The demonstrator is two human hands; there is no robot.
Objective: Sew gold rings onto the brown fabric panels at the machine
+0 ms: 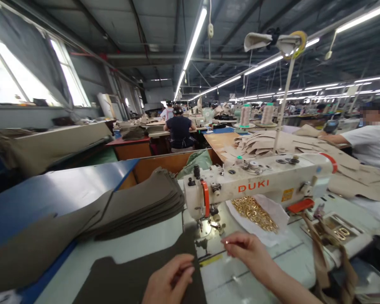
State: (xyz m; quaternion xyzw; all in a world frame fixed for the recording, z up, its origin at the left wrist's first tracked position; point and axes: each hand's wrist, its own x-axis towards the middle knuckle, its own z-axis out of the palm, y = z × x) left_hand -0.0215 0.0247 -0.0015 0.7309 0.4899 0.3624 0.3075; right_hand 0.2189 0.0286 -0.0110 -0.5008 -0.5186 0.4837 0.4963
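Note:
A dark olive fabric panel [145,274] lies on the pale machine table, its far end close to the needle area of a white sewing machine [253,179]. Over this panel is my left hand [169,280], fingers loosely curled and thumb a little apart, with nothing seen in it. My right hand [248,251] is to the right of the panel, in front of the presser foot [205,228]. Its thumb and forefinger pinch together, and a tiny glint shows at the tips; what it is I cannot make out. Gold metal rings [255,213] fill a white bag behind that hand.
Stacked olive panels [145,202] stand left of the machine, partly over a blue board [66,181]. At right are tan straps [316,249] and a parts tray [340,230]. Beige pieces [272,143] pile behind. Co-workers sit ahead [180,131] and at right [372,143].

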